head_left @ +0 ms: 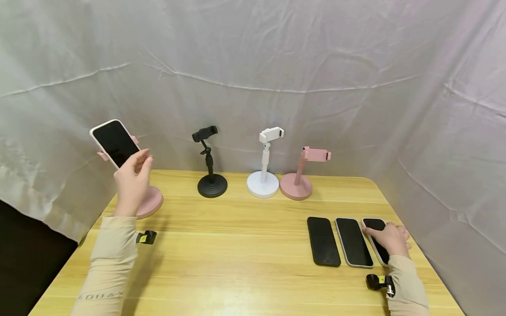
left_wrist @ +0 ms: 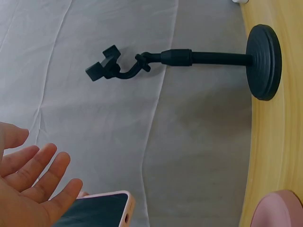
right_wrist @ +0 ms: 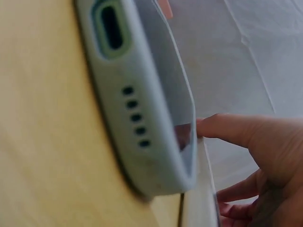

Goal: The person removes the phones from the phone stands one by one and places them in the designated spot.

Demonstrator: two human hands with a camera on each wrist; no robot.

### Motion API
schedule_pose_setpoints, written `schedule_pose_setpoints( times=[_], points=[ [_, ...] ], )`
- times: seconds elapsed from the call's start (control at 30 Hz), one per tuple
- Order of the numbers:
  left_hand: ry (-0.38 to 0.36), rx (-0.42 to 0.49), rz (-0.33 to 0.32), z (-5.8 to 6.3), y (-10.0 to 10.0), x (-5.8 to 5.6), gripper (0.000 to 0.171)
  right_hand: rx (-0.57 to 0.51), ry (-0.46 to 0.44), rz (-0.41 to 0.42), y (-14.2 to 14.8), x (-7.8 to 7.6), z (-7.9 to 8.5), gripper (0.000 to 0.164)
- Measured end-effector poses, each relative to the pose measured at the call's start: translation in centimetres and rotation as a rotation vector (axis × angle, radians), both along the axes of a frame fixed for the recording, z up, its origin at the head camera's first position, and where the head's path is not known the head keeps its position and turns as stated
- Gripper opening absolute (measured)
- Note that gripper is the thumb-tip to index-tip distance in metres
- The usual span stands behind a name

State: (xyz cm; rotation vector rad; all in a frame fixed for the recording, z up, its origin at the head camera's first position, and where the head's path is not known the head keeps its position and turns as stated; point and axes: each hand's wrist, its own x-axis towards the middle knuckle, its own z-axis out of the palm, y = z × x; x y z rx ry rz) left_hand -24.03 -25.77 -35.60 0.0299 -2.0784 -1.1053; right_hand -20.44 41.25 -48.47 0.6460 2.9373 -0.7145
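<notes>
At the left, my left hand has its fingers loosely bent beside a phone in a pale pink case. The clamp of a pink phone stand holds that phone, tilted. In the left wrist view the left hand is empty, its fingers spread in front of the phone. My right hand spans a phone in a white case on the table, thumb at its left edge and fingers at its right. Close by lies a phone in a light grey case.
A black phone lies left of the grey-cased one. Along the back edge of the wooden table stand a black phone stand, a white one and a pink one, their clamps holding nothing. Grey cloth hangs behind.
</notes>
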Motion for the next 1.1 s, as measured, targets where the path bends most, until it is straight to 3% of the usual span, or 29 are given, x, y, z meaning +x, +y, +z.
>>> schedule_pose_setpoints(
  times=[0.23, 0.5, 0.6, 0.87, 1.1],
  points=[
    [0.030, 0.016, 0.028, 0.0, -0.7, 0.6, 0.029, -0.008, 0.106, -0.039, -0.9, 0.1, 1.0, 0.092],
    [0.039, 0.008, 0.078, 0.0, -1.8, 1.4, 0.029, -0.023, 0.431, 0.056, -3.1, -0.2, 2.8, 0.055],
    [0.044, 0.020, 0.111, 0.0, -2.3, 1.7, 0.029, -0.008, 0.506, 0.106, -4.3, -0.6, 3.7, 0.048],
    [0.109, 0.031, 0.180, 0.0, -3.7, 2.3, 0.028, -0.063, 0.511, 0.228, -7.9, -1.6, 5.5, 0.050],
    [0.105, 0.063, 0.236, 0.3, -4.7, 2.9, 0.028, -0.096, 0.515, 0.339, -11.3, -3.0, 6.1, 0.045]
  ],
)
